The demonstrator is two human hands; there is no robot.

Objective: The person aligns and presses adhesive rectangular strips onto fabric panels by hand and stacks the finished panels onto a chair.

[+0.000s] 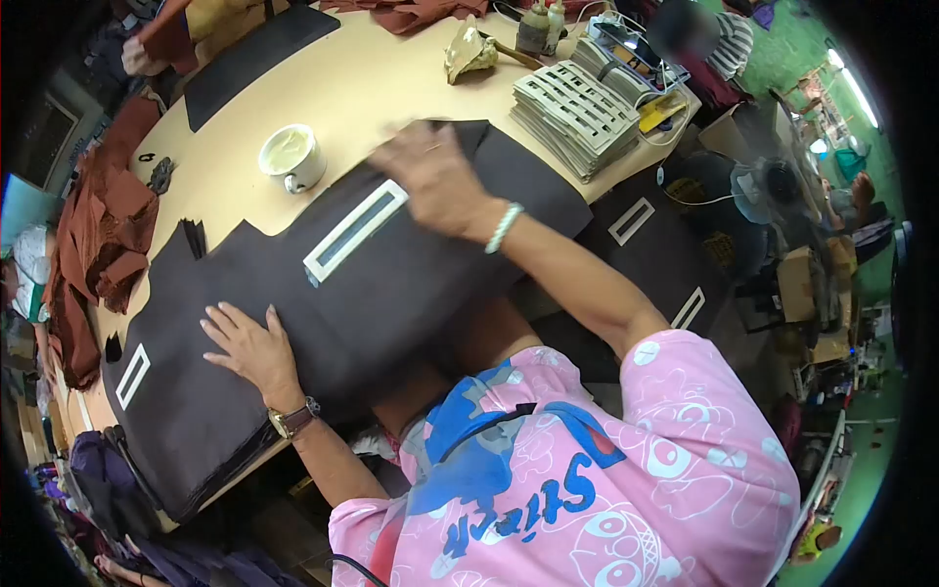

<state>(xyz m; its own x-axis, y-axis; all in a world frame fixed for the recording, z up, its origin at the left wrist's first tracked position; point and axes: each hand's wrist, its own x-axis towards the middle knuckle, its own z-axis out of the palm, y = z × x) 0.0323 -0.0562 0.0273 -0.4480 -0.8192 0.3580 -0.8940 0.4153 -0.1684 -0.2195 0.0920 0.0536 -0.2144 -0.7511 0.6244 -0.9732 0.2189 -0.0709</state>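
Dark fabric pieces lie stacked across the near side of the table and hang over its edge. My left hand rests on them, fingers spread, with a watch at the wrist. My right hand, slightly blurred, is over the far edge of the fabric with its fingers apart, a beaded bracelet on the wrist. Between the hands, a white rectangular frame sits on the cloth, close to my right hand. A smaller white frame lies at the fabric's left end.
A white cup stands on the table beyond the fabric. Stacks of patterned pale pieces are at the right, near bottles. Rust-coloured cloth covers the left edge. Another person's hand shows at the upper left.
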